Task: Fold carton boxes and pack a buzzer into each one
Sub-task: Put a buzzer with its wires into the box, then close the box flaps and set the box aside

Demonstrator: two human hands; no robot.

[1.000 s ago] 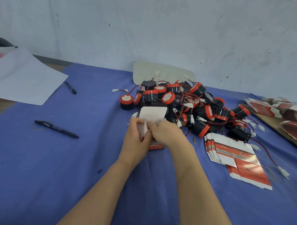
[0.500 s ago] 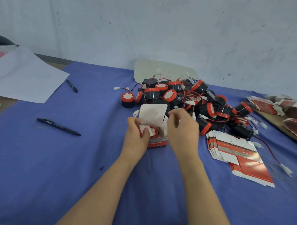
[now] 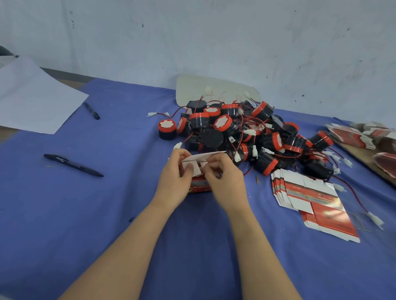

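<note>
Blue cloth (image 3: 94, 218): carton (image 3: 200, 186) (upright) between hands (image 3: 174, 182) (image 3: 227, 185)

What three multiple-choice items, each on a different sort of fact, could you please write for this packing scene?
1. Relative to the right hand, where is the stack of flat cartons on the blue cloth?
A) to its right B) to its left C) under it
2. How many pens lie on the cloth?
A) one B) two C) four
3. The carton that the left hand and right hand hold is:
A) flat B) erected, top flap not yet tucked C) closed

1 A, the stack lies off its outer side; 2 B, two black pens lie left; 3 B, the white flap sticks out above the box.
</note>
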